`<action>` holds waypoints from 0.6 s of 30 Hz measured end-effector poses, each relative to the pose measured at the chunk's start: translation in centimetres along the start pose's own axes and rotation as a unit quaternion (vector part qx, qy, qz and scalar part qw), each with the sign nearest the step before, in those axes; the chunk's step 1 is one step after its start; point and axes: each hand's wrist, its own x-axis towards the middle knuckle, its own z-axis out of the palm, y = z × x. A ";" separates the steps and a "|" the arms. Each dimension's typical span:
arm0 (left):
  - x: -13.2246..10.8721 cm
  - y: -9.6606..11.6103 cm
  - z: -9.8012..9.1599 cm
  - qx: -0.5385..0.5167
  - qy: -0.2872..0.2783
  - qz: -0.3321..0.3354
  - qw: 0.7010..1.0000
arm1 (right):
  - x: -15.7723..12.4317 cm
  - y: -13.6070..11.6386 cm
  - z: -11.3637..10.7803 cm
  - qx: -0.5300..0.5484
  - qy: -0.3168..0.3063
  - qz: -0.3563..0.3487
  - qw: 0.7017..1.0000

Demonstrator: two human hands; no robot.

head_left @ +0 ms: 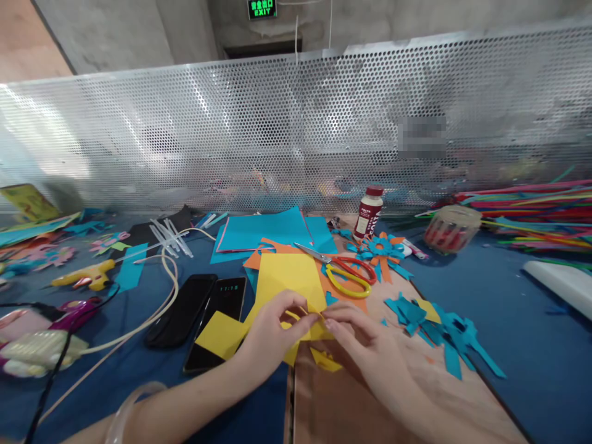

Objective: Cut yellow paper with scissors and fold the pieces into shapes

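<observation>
My left hand (287, 322) and my right hand (358, 333) meet at the middle of the table, fingers pinched together on a small piece of yellow paper (315, 310). Under them lies a larger yellow sheet (289, 274). A yellow paper square (221, 335) rests partly on a phone by my left wrist. Below my fingertips is a folded yellow scrap (326, 360). Scissors (345, 271) with red and yellow handles lie just beyond my right hand. Blue cut-paper pieces (446, 330) are spread to the right of it.
Two dark phones (182, 311), a yellow glue gun (90, 274) and looping cables (171, 271) occupy the left. Blue sheets (268, 229) lie behind. A bottle (369, 213), a clear jar (452, 229) and colourful pipe cleaners (531, 209) stand or lie right. A perforated metal screen (259, 123) borders the back.
</observation>
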 end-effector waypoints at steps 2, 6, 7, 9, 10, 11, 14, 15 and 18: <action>-0.1 0.0 0.0 0.002 -0.003 0.013 1.000 | 0.0 -0.2 -0.1 0.034 -0.013 0.051 0.998; -0.5 0.1 -0.2 0.045 -0.055 0.037 0.997 | 0.3 -0.2 -0.2 0.078 -0.032 0.154 0.985; -0.5 0.1 -0.2 0.065 -0.063 0.035 0.995 | 0.4 0.0 -0.2 0.086 -0.040 0.151 0.984; -0.6 0.2 -0.3 0.090 -0.071 0.019 0.993 | 0.4 0.6 -0.1 0.097 -0.049 0.125 0.986; -0.6 0.2 -0.3 0.088 -0.075 0.006 0.993 | 0.4 0.9 0.0 0.094 -0.046 0.107 0.989; -0.5 0.1 -0.3 0.076 -0.079 -0.006 0.994 | 0.3 1.2 0.0 0.081 -0.039 0.089 0.992; -0.3 -0.1 -0.1 -0.017 -0.106 -0.049 0.993 | 0.7 1.4 -0.3 0.011 -0.031 0.034 0.999; -0.3 -0.2 -0.1 -0.056 -0.117 -0.065 0.989 | 1.2 1.3 -0.6 -0.031 -0.038 0.003 0.999; -0.1 -0.3 0.0 -0.133 -0.129 -0.081 0.979 | 4.0 1.1 -2.6 -0.228 -0.028 -0.112 0.967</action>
